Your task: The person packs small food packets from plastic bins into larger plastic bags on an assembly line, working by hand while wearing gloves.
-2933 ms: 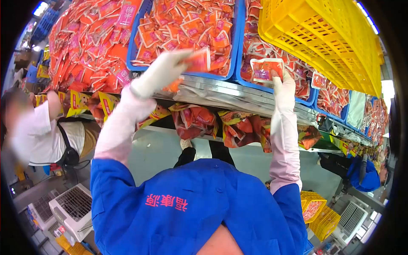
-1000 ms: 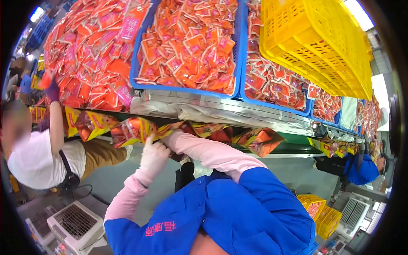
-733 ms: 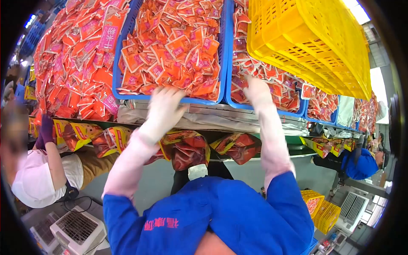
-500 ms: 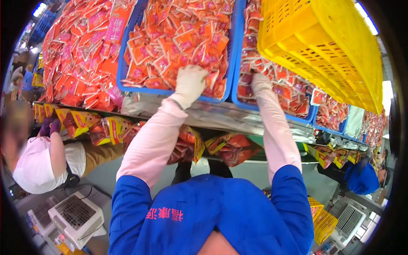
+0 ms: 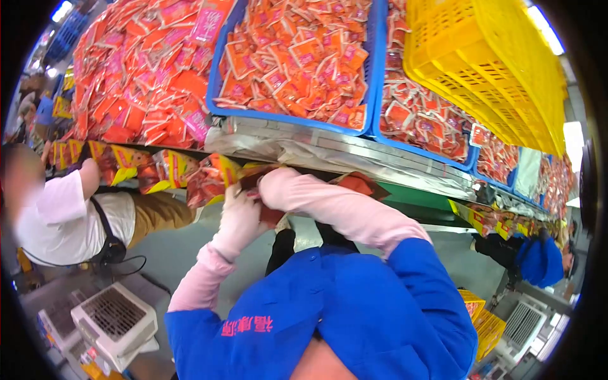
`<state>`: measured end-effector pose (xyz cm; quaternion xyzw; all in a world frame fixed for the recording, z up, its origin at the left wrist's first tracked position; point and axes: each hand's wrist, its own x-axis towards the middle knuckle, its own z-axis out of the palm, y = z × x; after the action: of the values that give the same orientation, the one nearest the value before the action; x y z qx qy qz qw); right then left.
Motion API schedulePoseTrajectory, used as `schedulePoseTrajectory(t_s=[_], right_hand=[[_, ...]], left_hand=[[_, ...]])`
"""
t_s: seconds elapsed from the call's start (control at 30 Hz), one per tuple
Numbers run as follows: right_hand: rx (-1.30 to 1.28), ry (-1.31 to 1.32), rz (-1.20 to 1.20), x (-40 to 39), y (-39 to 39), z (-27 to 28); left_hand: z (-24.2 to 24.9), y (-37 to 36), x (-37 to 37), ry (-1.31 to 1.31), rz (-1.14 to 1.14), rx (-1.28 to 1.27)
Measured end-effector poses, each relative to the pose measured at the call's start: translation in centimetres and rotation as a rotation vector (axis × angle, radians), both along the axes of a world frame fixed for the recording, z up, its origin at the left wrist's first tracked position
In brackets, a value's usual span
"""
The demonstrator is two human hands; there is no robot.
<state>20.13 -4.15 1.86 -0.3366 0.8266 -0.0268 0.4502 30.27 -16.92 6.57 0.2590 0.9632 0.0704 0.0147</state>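
Observation:
My left hand (image 5: 239, 214), in a white glove, is closed at the upper edge of a red plastic bag (image 5: 272, 219) hanging along the front of the bench. My right hand (image 5: 273, 185) reaches across to the mouth of this same bag. Its fingers are hidden behind the wrist and the bag. Just left hangs a red and yellow bag (image 5: 212, 180) filled with small packets. Another red bag (image 5: 362, 184) is partly behind my right forearm. Beyond the bench edge, a blue crate (image 5: 288, 123) holds many small orange-red sachets.
A loose heap of sachets (image 5: 139, 76) lies at the left, and a second blue crate (image 5: 437, 156) at the right. A yellow crate (image 5: 491, 69) stands tilted over it. A person in a white shirt (image 5: 60, 209) is at the left; a worker in blue (image 5: 539, 263) is at the far right.
Both my hands have come away from the sachets in the two blue crates, down to the hanging bag. My right arm now crosses leftward. The view has shifted slightly.

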Motion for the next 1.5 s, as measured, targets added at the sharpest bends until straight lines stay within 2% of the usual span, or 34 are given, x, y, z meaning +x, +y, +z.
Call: schedulePoseTrajectory(t_s=[0.07,0.17,0.27,0.33,0.37,0.4,0.43,0.47,0.5,0.53,0.57,0.6,0.67,0.73,0.77,0.8,0.83,0.87,0.9,0.93,0.97,1.0,1.03,1.07,1.1,1.13,1.17,1.2,1.23,1.3,1.4,1.43,1.47,1.5], right_hand=[[0.015,-0.014,0.056,0.6,-2.5,-5.2],[-0.020,-0.037,0.057,0.7,-4.4,-5.8],[-0.102,-0.063,0.028,-1.4,-1.0,3.6],[-0.365,-0.024,-0.150,-3.2,6.8,14.7],[-0.420,0.235,-0.316,-3.6,12.1,14.9],[-0.419,0.390,-0.455,-5.1,17.6,15.0],[-0.123,0.423,-0.585,-7.9,21.6,16.5],[-0.016,0.524,-0.718,-11.7,28.2,10.4],[0.149,0.598,-0.697,-14.7,32.7,5.9],[0.192,0.560,-0.764,-16.1,34.2,4.1],[0.319,0.723,-0.706,-16.5,35.2,0.0],[0.361,0.526,-0.526,-18.4,37.4,-4.5],[0.422,0.562,-0.607,-20.0,37.8,-6.9],[0.265,0.645,-0.780,-20.1,40.3,-8.5],[0.256,0.693,-0.769,-18.9,39.6,-6.5],[0.204,0.731,-0.797,-18.4,39.8,-5.7],[0.009,0.775,-0.861,-16.7,38.5,-1.7],[-0.272,0.725,-1.030,-14.4,36.7,2.4],[-0.463,0.404,-1.236,-12.6,34.8,6.4],[-0.820,0.228,-1.321,-9.6,31.0,10.0],[-1.016,-0.046,-1.216,-7.8,29.2,9.2],[-0.974,0.054,-0.814,-6.1,26.2,9.1],[-0.813,-0.202,-0.821,-3.6,20.4,13.3],[-0.896,-0.253,-0.627,-2.0,16.5,14.4],[-0.661,-0.297,-0.415,-1.7,12.3,12.2],[-0.281,-0.037,-0.221,-1.4,8.3,9.0],[-0.047,0.144,-0.125,-0.7,4.2,3.1],[-0.216,-0.085,-0.097,-1.7,2.4,-3.6],[-0.260,-0.028,0.007,-1.8,1.8,-2.7],[-0.292,0.068,0.095,-2.9,2.7,1.3],[-0.616,0.018,-0.231,-2.4,9.1,10.2],[-0.822,0.169,-0.467,-2.0,14.8,14.4],[-0.930,0.346,-0.703,-2.6,19.9,14.4],[-0.886,0.598,-0.975,-3.5,25.1,13.4]], left_hand=[[-2.3,-1.9,0.9,-0.071,-0.087,-0.014],[-0.9,-2.3,0.5,-0.189,-0.125,-0.059],[4.3,-2.5,-2.8,-0.283,-0.038,-0.100],[6.9,-0.9,-6.8,-0.185,0.059,0.158],[7.5,0.9,-9.1,-0.073,0.077,0.190],[6.6,3.3,-11.7,-0.010,0.056,0.441],[5.8,6.1,-13.9,-0.075,0.109,0.389],[3.6,9.2,-16.6,-0.103,0.098,0.419],[2.1,12.4,-19.4,-0.205,0.061,0.412],[0.2,15.7,-21.9,-0.308,0.077,0.367],[-1.6,18.4,-23.4,-0.274,0.085,0.232],[-2.8,20.1,-24.6,-0.360,0.071,0.088],[-4.9,20.3,-26.1,-0.315,0.111,0.078],[-5.4,17.2,-25.1,-0.223,0.171,0.450],[-4.1,14.8,-23.5,-0.137,0.113,0.663],[-1.9,12.3,-21.3,-0.375,0.185,0.883],[3.2,9.9,-18.1,-0.379,0.140,0.909],[6.7,7.5,-15.0,-0.601,0.256,0.886],[7.0,5.2,-11.9,-0.520,0.208,0.892],[7.2,4.1,-8.9,-0.525,0.203,0.962],[5.6,2.9,-6.6,-0.545,0.154,0.938],[5.3,3.7,-5.0,-0.431,0.197,0.724],[3.0,3.6,-3.9,-0.359,0.197,0.458],[0.4,3.8,-3.3,-0.272,0.178,0.204],[-0.5,4.1,-3.3,-0.171,0.097,0.089],[-1.3,4.1,-3.0,-0.061,0.019,-0.026],[-3.2,2.7,-2.5,0.010,-0.082,0.088],[-1.7,2.6,-2.4,-0.046,-0.099,0.093],[-1.0,1.9,-2.3,-0.139,-0.117,-0.026],[1.4,1.0,-3.2,-0.240,-0.150,0.047],[8.0,2.7,-7.6,-0.446,0.082,0.226],[10.1,4.5,-9.8,-0.329,-0.013,0.504],[9.8,6.6,-11.5,-0.264,0.098,0.638],[10.8,9.5,-14.2,-0.059,0.047,0.566]])
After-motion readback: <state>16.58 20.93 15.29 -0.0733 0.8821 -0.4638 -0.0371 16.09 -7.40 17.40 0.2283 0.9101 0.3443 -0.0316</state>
